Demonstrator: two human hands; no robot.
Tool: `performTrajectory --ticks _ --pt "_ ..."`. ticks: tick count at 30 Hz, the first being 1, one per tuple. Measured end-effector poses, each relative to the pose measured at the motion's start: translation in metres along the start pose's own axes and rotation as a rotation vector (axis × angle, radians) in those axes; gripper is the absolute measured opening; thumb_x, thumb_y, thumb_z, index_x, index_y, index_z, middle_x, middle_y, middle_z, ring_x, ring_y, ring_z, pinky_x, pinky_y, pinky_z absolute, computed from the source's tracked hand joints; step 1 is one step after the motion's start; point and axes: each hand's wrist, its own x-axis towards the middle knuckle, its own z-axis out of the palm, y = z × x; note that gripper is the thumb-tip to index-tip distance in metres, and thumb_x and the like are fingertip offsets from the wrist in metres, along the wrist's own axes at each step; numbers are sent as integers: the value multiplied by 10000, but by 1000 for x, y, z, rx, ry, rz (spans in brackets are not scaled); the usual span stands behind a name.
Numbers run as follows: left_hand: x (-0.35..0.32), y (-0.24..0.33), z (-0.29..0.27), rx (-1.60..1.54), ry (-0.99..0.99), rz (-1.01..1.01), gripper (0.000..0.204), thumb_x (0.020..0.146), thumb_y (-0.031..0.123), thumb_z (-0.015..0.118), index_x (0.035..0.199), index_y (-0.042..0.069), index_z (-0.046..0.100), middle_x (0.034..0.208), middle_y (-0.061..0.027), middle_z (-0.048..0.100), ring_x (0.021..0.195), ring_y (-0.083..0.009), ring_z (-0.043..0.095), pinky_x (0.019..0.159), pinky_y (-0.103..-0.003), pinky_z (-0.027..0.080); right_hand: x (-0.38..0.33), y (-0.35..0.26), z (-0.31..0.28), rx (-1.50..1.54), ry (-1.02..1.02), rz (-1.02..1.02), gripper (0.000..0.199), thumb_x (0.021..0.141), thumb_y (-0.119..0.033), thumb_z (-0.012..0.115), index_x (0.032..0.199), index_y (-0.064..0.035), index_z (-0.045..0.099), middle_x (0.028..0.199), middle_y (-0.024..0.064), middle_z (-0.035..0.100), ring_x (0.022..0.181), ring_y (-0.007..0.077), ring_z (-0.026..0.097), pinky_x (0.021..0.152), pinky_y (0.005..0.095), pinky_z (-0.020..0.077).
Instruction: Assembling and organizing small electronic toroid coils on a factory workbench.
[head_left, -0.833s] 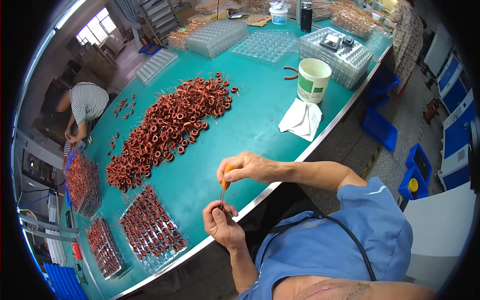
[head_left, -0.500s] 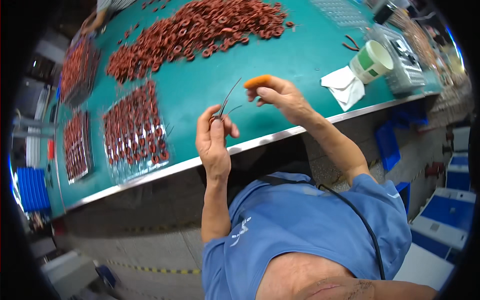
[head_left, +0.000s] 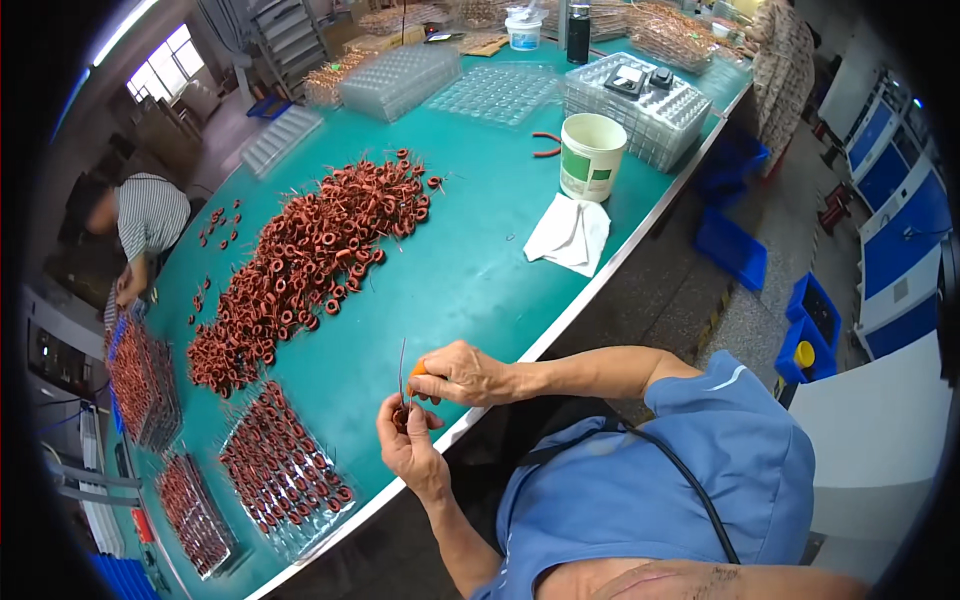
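Note:
My left hand (head_left: pixel 412 458) pinches a small red ring coil (head_left: pixel 400 417) between thumb and fingers, over the table's near edge. From the coil a thin wire lead (head_left: pixel 403 355) sticks up. My right hand (head_left: pixel 462 375) is closed right above it, with an orange finger cot (head_left: pixel 417 370) on one finger. Its thumb and covered finger meet at the coil's leads; the exact grip is partly hidden. A big heap of red ring coils (head_left: pixel 310 260) with wire ends lies beyond my hands. To the left, a clear plastic tray (head_left: pixel 335 505) holds rows of such coils.
On the green table (head_left: pixel 470 260) stand a white-and-green bucket (head_left: pixel 592 150), a folded white cloth (head_left: pixel 568 235), red-handled pliers (head_left: pixel 546 146) and stacked clear trays (head_left: pixel 650 105). More filled trays (head_left: pixel 145 385) stand at left. A co-worker in a striped shirt (head_left: pixel 150 215) works at the far left.
The view has swung up and right. My right hand, open and apart from the coil before, has come in to its leads and closed. My left hand still holds the coil.

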Motion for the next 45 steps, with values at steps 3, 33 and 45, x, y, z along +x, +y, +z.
performTrajectory --ticks 3,33,45 --pt "-3 8 -7 130 70 37 246 940 36 546 1168 -43 500 850 -58 569 693 -120 559 651 -245 472 0 -36 -6 273 -67 246 291 954 -217 535 866 25 672 673 79 646 568 123 624 527 251 507" --pt "-8 -6 -23 16 73 0 186 1019 186 432 1091 21 477 679 -42 463 571 -110 444 511 -246 412 -5 10 -4 322 84 413 386 955 -353 569 1129 -9 567 779 30 613 632 81 600 534 230 471" --pt "7 2 -35 470 -278 -32 290 933 95 547 1184 -30 472 884 -95 592 761 -163 581 707 -306 486 -3 3 3 619 -177 632 265 928 -267 609 858 -12 631 639 3 587 504 59 537 441 198 419"
